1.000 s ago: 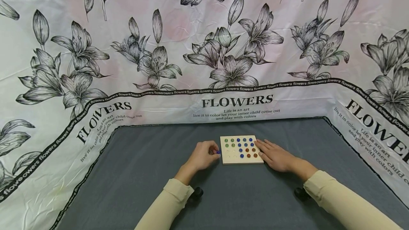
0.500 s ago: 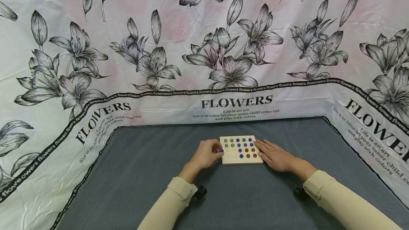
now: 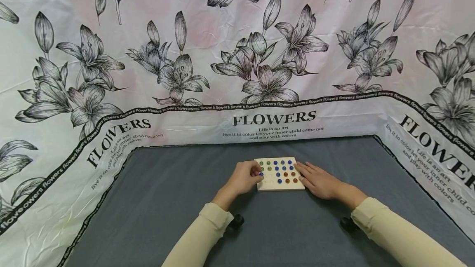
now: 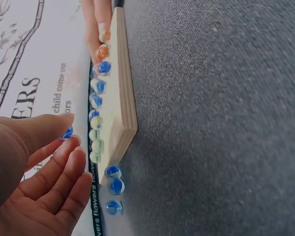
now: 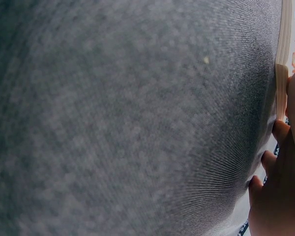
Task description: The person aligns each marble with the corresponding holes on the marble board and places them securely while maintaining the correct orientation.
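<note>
A pale wooden board (image 3: pixel 287 187) with rows of holes lies on the grey cloth, bearing green, blue and red-orange marbles. Bare holes show toward its near left corner. My left hand (image 3: pixel 243 179) is over the board's left edge, pinching a blue marble (image 4: pixel 67 132) between thumb and index finger; its other fingers are loosely bent. At the board's right edge rests my right hand (image 3: pixel 322 181), fingers extended and touching the edge. The left wrist view shows loose blue marbles (image 4: pixel 116 186) on the cloth beside the board's left end; in the head view the left hand hides them.
Grey cloth (image 3: pixel 167 205) covers the table around the board. Behind and at the sides is white fabric printed with lilies and lettering (image 3: pixel 274 118). Black devices (image 3: pixel 349 225) sit under both wrists.
My left hand has moved right, bringing the blue marble from beside the board to over its left column of holes. The right hand stays at the board's right edge.
</note>
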Demonstrator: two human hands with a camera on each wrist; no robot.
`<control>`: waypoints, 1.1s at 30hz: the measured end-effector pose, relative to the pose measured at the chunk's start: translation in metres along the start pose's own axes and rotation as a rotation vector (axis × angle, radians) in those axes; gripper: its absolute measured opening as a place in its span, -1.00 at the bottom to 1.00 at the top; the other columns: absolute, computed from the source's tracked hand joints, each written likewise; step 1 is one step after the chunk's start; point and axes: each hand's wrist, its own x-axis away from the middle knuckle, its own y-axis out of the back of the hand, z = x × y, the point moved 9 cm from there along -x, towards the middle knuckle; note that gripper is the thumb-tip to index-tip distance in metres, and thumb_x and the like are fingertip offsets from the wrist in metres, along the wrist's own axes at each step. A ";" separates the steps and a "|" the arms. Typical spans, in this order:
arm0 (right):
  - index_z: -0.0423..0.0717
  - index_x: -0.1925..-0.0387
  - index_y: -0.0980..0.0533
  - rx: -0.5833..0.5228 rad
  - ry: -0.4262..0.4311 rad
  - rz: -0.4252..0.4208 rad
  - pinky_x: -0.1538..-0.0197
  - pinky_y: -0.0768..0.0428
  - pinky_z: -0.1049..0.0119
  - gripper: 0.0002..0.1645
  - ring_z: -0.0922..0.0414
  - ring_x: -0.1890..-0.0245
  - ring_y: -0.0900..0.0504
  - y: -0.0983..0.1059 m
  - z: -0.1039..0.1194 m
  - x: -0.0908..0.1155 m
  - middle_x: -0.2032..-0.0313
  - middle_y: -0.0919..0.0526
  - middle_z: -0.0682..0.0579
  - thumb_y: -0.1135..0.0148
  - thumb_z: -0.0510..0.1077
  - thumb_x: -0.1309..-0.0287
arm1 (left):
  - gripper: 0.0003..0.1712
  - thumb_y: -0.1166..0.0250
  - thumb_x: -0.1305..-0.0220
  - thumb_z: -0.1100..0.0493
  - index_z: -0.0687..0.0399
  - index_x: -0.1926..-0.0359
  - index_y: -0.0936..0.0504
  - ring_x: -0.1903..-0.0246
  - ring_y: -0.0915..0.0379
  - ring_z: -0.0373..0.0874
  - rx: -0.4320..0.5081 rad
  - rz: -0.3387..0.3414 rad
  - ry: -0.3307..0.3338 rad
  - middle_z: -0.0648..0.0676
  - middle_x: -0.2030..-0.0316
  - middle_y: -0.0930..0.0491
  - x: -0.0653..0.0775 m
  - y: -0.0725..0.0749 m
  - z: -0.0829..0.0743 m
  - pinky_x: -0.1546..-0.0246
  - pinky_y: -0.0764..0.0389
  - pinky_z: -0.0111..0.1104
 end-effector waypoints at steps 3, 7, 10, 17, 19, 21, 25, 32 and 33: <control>-0.21 -0.57 -0.12 0.004 0.001 0.002 -0.48 -0.08 -0.24 -0.32 -0.33 -0.53 -0.05 0.001 0.000 0.000 -0.55 -0.15 -0.22 0.17 0.04 -0.64 | -0.91 -0.42 -0.32 0.25 0.16 0.19 -0.70 0.40 -0.45 -0.26 -0.001 0.004 -0.014 -0.05 0.39 -0.59 -0.002 -0.002 -0.003 0.33 -0.51 -0.40; -0.21 -0.57 -0.12 0.002 0.000 0.003 -0.48 -0.08 -0.25 -0.32 -0.33 -0.53 -0.05 0.001 0.001 0.000 -0.55 -0.15 -0.22 0.17 0.05 -0.63 | -0.90 -0.42 -0.31 0.26 0.18 0.19 -0.70 0.42 -0.45 -0.26 -0.004 0.005 -0.030 -0.03 0.40 -0.59 -0.005 -0.004 -0.005 0.34 -0.51 -0.41; -0.21 -0.57 -0.12 0.002 -0.003 0.002 -0.48 -0.08 -0.25 -0.32 -0.33 -0.53 -0.05 0.001 0.000 0.000 -0.55 -0.14 -0.22 0.17 0.05 -0.63 | -0.90 -0.43 -0.30 0.27 0.20 0.20 -0.70 0.44 -0.44 -0.27 -0.005 0.006 -0.032 -0.04 0.42 -0.58 -0.008 -0.006 -0.006 0.36 -0.49 -0.42; -0.21 -0.57 -0.14 0.008 0.018 -0.012 -0.46 -0.11 -0.26 -0.32 -0.36 -0.51 -0.08 0.004 0.004 0.002 -0.54 -0.17 -0.24 0.18 0.07 -0.64 | -0.90 -0.45 -0.26 0.28 0.19 0.23 -0.70 0.45 -0.43 -0.30 -0.023 0.008 -0.012 -0.05 0.44 -0.58 -0.014 -0.014 -0.007 0.38 -0.49 -0.46; -0.20 -0.56 -0.14 -0.001 0.024 -0.018 -0.45 -0.11 -0.27 -0.32 -0.37 -0.51 -0.09 0.004 0.005 0.003 -0.53 -0.18 -0.24 0.18 0.07 -0.64 | -0.89 -0.46 -0.26 0.28 0.20 0.23 -0.71 0.46 -0.43 -0.30 -0.024 0.011 0.001 -0.05 0.44 -0.58 -0.016 -0.018 -0.007 0.39 -0.49 -0.46; -0.20 -0.56 -0.15 -0.004 0.031 -0.022 -0.43 -0.13 -0.29 -0.32 -0.39 -0.49 -0.10 0.004 0.006 0.004 -0.53 -0.19 -0.25 0.18 0.08 -0.64 | -0.88 -0.46 -0.26 0.28 0.21 0.21 -0.72 0.45 -0.44 -0.30 -0.020 0.018 0.016 -0.04 0.44 -0.59 -0.018 -0.021 -0.007 0.39 -0.50 -0.46; -0.19 -0.57 -0.14 -0.004 0.009 -0.016 -0.45 -0.11 -0.28 -0.31 -0.37 -0.51 -0.08 0.001 0.003 0.003 -0.54 -0.17 -0.23 0.19 0.09 -0.63 | -0.85 -0.47 -0.26 0.26 0.21 0.18 -0.73 0.43 -0.44 -0.31 -0.026 0.033 0.042 -0.05 0.42 -0.60 -0.020 -0.026 -0.007 0.36 -0.50 -0.47; -0.19 -0.57 -0.13 0.008 -0.011 -0.012 -0.47 -0.10 -0.25 -0.32 -0.33 -0.53 -0.07 -0.002 -0.002 0.001 -0.55 -0.15 -0.20 0.16 0.06 -0.63 | -0.87 -0.46 -0.27 0.27 0.19 0.18 -0.74 0.44 -0.45 -0.30 -0.054 0.024 0.058 -0.06 0.42 -0.61 -0.024 -0.029 -0.005 0.35 -0.51 -0.46; -0.19 -0.58 -0.12 0.007 -0.012 -0.010 -0.48 -0.09 -0.25 -0.32 -0.32 -0.53 -0.06 -0.001 -0.002 0.000 -0.55 -0.15 -0.20 0.15 0.05 -0.63 | -0.87 -0.45 -0.27 0.27 0.18 0.17 -0.74 0.44 -0.45 -0.30 -0.054 0.022 0.060 -0.06 0.42 -0.61 -0.024 -0.029 -0.005 0.35 -0.51 -0.45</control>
